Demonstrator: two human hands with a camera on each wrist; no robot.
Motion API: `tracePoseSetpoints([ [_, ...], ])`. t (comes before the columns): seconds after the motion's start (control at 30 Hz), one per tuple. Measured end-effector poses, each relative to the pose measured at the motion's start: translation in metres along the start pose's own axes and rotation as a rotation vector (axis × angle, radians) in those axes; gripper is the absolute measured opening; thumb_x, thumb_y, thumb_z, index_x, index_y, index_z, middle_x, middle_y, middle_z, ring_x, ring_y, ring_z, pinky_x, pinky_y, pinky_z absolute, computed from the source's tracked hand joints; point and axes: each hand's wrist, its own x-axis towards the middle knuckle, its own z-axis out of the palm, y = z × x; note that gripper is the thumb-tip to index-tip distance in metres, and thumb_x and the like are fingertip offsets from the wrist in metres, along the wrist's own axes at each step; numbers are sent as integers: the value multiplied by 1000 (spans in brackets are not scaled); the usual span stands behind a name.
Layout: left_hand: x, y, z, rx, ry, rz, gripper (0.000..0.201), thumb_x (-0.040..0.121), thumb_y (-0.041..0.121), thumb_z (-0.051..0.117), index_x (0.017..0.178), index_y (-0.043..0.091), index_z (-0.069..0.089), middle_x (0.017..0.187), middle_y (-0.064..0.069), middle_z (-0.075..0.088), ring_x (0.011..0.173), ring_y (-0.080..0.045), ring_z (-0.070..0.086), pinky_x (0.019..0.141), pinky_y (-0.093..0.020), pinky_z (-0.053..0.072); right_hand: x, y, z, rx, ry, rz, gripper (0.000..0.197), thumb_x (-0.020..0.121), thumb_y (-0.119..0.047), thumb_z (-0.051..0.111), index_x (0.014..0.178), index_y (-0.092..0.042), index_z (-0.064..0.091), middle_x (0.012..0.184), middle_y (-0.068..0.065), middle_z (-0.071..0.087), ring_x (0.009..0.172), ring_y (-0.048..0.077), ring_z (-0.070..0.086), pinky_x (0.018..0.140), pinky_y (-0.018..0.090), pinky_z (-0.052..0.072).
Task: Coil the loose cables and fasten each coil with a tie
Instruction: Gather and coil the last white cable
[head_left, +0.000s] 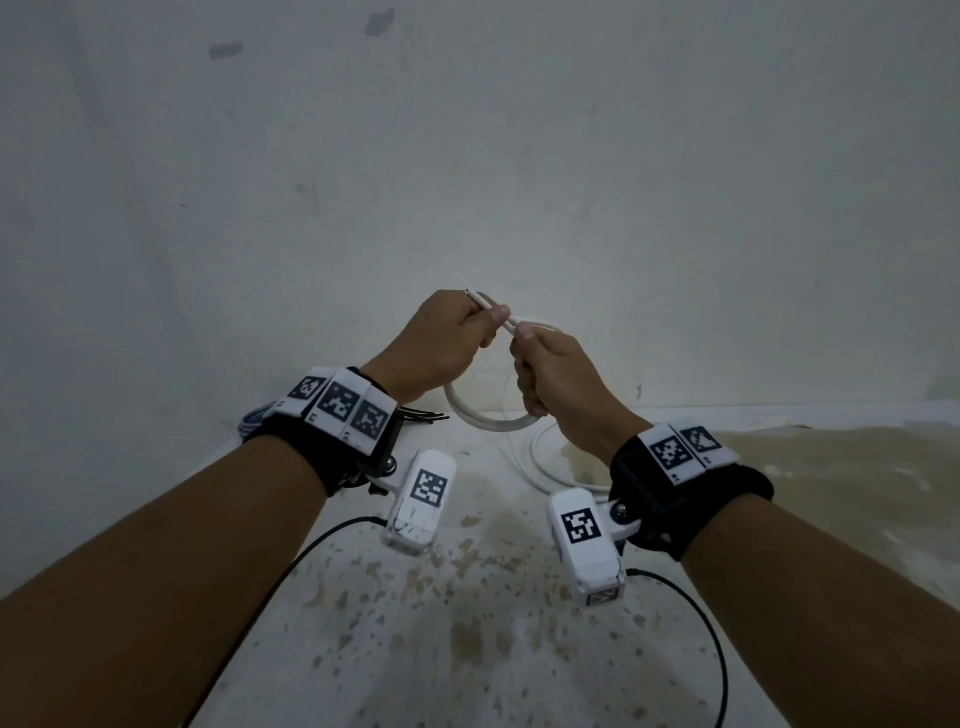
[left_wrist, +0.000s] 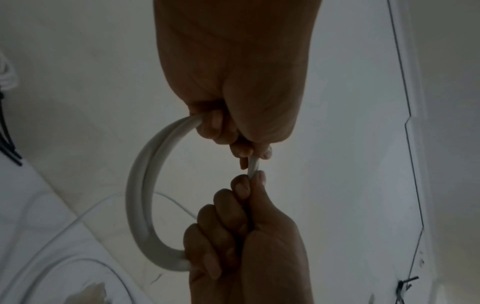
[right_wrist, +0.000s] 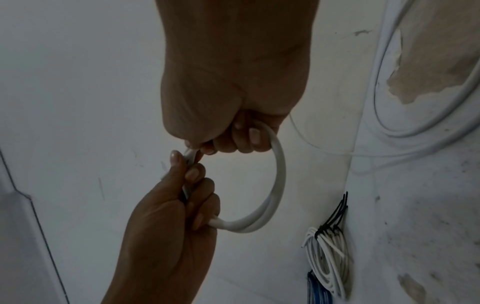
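Observation:
A thick white flat cable (head_left: 488, 423) is bent into a small loop in the air in front of the wall. My left hand (head_left: 483, 322) grips the loop's upper part, and the cable's cut end (head_left: 475, 295) sticks out above its fingers. My right hand (head_left: 524, 358) grips the loop right beside it, fingers curled round the cable. The left wrist view shows the loop (left_wrist: 137, 205) arching between the left hand (left_wrist: 233, 139) above and the right hand (left_wrist: 233, 216) below. In the right wrist view the loop (right_wrist: 279, 185) hangs between the right hand (right_wrist: 233, 139) and the left hand (right_wrist: 192, 185).
The rest of the white cable (head_left: 540, 462) lies in loose curves on the speckled white table (head_left: 467, 623). A tied white coil (right_wrist: 327, 257) with black ties (right_wrist: 337, 214) and a blue cable (right_wrist: 317, 292) lie at the table's far left. Loose black ties (head_left: 421, 415) lie by my left wrist.

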Motion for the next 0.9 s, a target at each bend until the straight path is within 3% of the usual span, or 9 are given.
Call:
tracePoseSetpoints([
  [0.13, -1, 0, 3, -32, 61, -20, 32, 101, 21, 49, 90, -2, 68, 66, -2, 51, 57, -9, 42, 53, -16, 35, 4, -2, 1, -201, 238, -45, 49, 102, -41, 39, 71, -9, 58, 58, 0, 54, 51, 18, 52, 55, 36, 47],
  [0.23, 1, 3, -2, -37, 44, -32, 30, 101, 21, 49, 95, 2, 71, 70, -4, 53, 57, -9, 42, 52, -17, 35, 13, -9, -11, -639, 620, -227, 29, 99, -36, 46, 89, -14, 63, 97, 5, 62, 92, 24, 57, 78, 35, 41],
  [0.3, 2, 3, -7, -75, 48, -40, 30, 101, 21, 48, 97, 1, 71, 68, 0, 52, 53, -5, 41, 51, -15, 34, 23, -19, -19, -818, 444, -249, 22, 98, -35, 48, 94, -24, 66, 109, 2, 58, 101, 20, 51, 85, 36, 36],
  [0.37, 3, 3, -10, -109, 74, -49, 32, 101, 21, 48, 98, -3, 68, 68, 0, 51, 53, -4, 40, 53, -16, 33, 31, -25, -24, -874, 189, -252, 31, 100, -32, 47, 75, -25, 63, 83, -3, 63, 79, 16, 55, 75, 30, 37],
  [0.43, 3, 4, -11, -92, 101, -46, 34, 102, 22, 47, 98, -5, 66, 68, -2, 51, 53, -6, 40, 53, -17, 34, 33, -32, -30, -721, 136, -271, 35, 99, -28, 52, 68, -18, 63, 65, -5, 65, 58, 6, 54, 61, 25, 39],
  [0.53, 4, 7, -12, -4, 124, -11, 34, 102, 22, 45, 95, -4, 65, 72, -7, 51, 54, -9, 40, 49, -14, 33, 29, -38, -33, -312, 123, -167, 26, 95, -25, 63, 75, -10, 72, 63, -2, 67, 50, 5, 53, 50, 22, 48],
  [0.7, 6, 5, -10, -172, 168, -34, 28, 102, 25, 45, 94, 6, 64, 69, 4, 52, 53, -6, 42, 53, -20, 34, 26, -33, -34, 75, -42, 128, 24, 92, -30, 67, 75, -13, 64, 80, 2, 64, 73, 13, 59, 71, 28, 50],
  [0.83, 7, 9, -7, -129, 180, 4, 26, 102, 24, 45, 94, 7, 63, 69, 5, 53, 53, -2, 45, 55, -17, 35, 22, -31, -32, 341, -241, 333, 28, 101, -33, 47, 107, -11, 62, 114, 13, 68, 107, 28, 66, 94, 44, 47],
  [0.9, 8, 13, -7, -24, 184, 55, 26, 103, 21, 44, 93, 5, 62, 70, 2, 54, 55, -1, 46, 57, -13, 36, 19, -34, -29, 423, -305, 361, 41, 105, -34, 35, 113, -5, 62, 104, 18, 70, 95, 32, 68, 98, 47, 46],
])
